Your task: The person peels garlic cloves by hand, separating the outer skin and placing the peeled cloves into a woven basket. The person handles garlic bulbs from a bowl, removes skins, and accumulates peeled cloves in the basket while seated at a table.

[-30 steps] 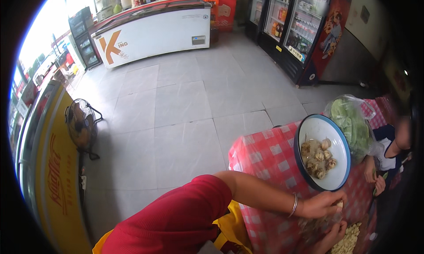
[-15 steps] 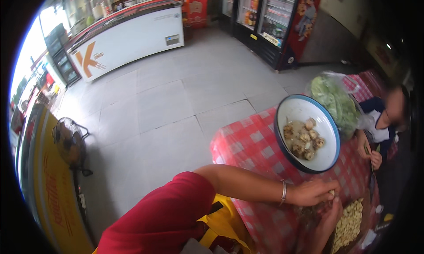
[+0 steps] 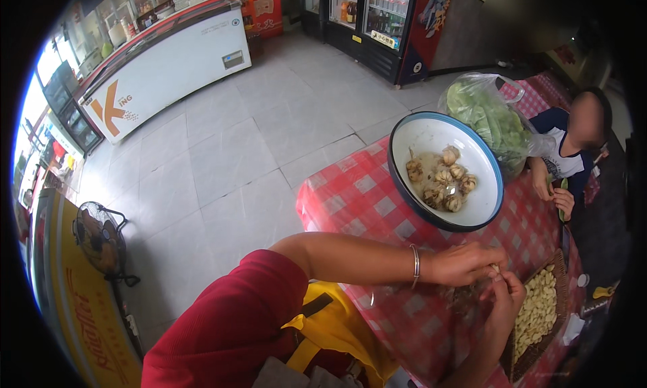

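Over the red checked table, my left hand (image 3: 464,263), with a silver bangle at the wrist, meets my right hand (image 3: 504,299). Fingertips of both are pinched together on a small pale garlic clove (image 3: 495,269). Beneath them is a dark heap of what looks like garlic skins (image 3: 465,300), partly hidden by the hands. Beside my right hand, a brown woven basket (image 3: 563,288) holds many peeled garlic cloves (image 3: 538,314). Beyond my left forearm stands a white enamel basin (image 3: 482,165) with a blue rim, with several whole garlic bulbs (image 3: 445,179) inside.
A clear plastic bag of green vegetables (image 3: 486,115) leans behind the basin. Across the table another person (image 3: 563,152) handles a green pod-like piece. The checked tablecloth (image 3: 350,192) ends at the left edge. A floor fan (image 3: 100,240), a chest freezer (image 3: 168,71) and drink fridges (image 3: 367,34) stand around.
The view has shifted, so the table and basin sit further left and higher, and more of the basket shows. Both hands stay together at the clove, fingers slightly moved.
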Demonstrator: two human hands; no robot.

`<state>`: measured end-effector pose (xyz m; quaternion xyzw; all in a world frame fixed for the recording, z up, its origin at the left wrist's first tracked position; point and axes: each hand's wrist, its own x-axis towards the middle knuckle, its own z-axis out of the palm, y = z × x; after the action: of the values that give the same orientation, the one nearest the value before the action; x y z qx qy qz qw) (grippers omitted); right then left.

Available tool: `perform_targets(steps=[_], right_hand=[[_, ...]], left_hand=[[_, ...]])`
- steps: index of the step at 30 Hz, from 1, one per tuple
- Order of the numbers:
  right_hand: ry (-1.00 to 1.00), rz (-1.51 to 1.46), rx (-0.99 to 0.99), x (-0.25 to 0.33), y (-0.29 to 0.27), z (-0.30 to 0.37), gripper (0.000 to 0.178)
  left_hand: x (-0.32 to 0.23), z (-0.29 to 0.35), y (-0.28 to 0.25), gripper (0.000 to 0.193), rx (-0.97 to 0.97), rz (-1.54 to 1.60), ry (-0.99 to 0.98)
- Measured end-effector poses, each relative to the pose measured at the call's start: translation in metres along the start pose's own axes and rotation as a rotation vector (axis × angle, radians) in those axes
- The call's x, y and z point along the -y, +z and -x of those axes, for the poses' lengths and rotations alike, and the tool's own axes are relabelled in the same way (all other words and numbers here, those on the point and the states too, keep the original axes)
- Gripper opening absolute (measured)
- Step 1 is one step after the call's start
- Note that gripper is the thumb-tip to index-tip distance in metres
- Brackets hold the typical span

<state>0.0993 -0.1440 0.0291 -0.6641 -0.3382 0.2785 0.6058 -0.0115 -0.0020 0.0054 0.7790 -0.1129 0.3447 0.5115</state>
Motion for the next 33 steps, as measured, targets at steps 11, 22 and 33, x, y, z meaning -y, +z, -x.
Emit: perform_targets(steps=[11, 22, 33], right_hand=[[-0.124, -0.086, -0.115, -0.006, 0.012, 0.003, 0.007], [-0.173, -0.117, -0.254, -0.011, 0.022, -0.003, 0.007], [-0.251, -0.072, -0.247, -0.006, 0.019, -0.001, 0.007]], left_hand=[[-0.003, 0.0, -0.004, 0.015, 0.049, 0.187, -0.103], [0.006, -0.004, 0.009, 0.016, -0.184, 0.333, -0.144], [0.007, -0.007, 0.006, 0.02, -0.132, 0.353, -0.352]])
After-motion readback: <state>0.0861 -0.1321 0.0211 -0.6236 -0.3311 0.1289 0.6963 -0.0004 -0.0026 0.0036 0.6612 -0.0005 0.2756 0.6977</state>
